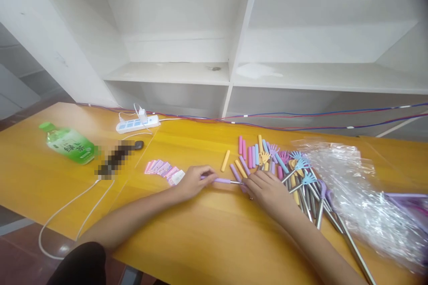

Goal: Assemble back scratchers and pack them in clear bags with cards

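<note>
My left hand [196, 181] pinches the purple handle [221, 180] of a back scratcher, held level just above the table. From that handle a thin metal rod [236, 182] runs to my right hand [267, 190], whose fingers are closed around its other end and hide it. Right beside my right hand lies a heap of back scratchers with blue claw heads [308, 179] and metal rods [319, 213]. Loose handle sleeves in pink [250, 157], yellow [225, 160], blue and purple lie behind my hands. Small printed cards [164, 168] are fanned out by my left hand.
Clear plastic bags [354, 196] cover the right side of the wooden table [187, 240]. On the left are a green-capped bottle [70, 144], a blurred-out dark item [115, 160] and a white cable. A power strip [137, 124] and blue-red cables run along the white shelving [167, 72].
</note>
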A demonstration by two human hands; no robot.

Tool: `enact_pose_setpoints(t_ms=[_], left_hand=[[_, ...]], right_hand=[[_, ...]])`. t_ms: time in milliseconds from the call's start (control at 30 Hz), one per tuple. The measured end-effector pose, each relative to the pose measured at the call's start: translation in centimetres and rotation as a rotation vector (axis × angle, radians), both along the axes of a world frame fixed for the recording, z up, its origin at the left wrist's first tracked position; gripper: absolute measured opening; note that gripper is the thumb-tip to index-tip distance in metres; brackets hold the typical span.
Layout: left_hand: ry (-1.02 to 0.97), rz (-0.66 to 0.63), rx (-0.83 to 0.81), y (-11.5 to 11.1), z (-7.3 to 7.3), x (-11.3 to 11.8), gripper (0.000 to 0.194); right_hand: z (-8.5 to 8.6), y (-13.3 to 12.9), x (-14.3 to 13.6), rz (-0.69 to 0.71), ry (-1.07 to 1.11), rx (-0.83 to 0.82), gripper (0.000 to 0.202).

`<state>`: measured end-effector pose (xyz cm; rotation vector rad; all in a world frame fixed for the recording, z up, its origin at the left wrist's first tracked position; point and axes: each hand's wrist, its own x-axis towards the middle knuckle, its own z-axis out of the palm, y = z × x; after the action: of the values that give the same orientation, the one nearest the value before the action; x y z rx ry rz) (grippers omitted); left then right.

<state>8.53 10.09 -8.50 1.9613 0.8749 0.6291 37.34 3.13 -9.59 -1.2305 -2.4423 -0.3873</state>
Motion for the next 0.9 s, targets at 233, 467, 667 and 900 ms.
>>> enact_pose_setpoints(t_ms=[233,467,667,900], left_hand=[[0.546,-0.174,0.619,-0.2,3.7,1.4,0.012],[0.648,-0.038,0.841,1.1,6.7,2.9,0.010],[0.686,-0.075,1.119,1.9,8.2,1.4,0.016],[0.585,-0.069,1.106,2.4,8.0,0.7,0.019]], right_hand=[[4.4,1.2,-3.1,0.003,-0.193,0.082,0.028],[8.8,3.1,-4.2,-0.138,-0.147,0.133,0.017],[10.0,4.1,-3.0,-0.092,-0.015,-0.079,0.021],[9.6,4.2,-3.2,-0.028,-0.145,-0.003,0.021]])
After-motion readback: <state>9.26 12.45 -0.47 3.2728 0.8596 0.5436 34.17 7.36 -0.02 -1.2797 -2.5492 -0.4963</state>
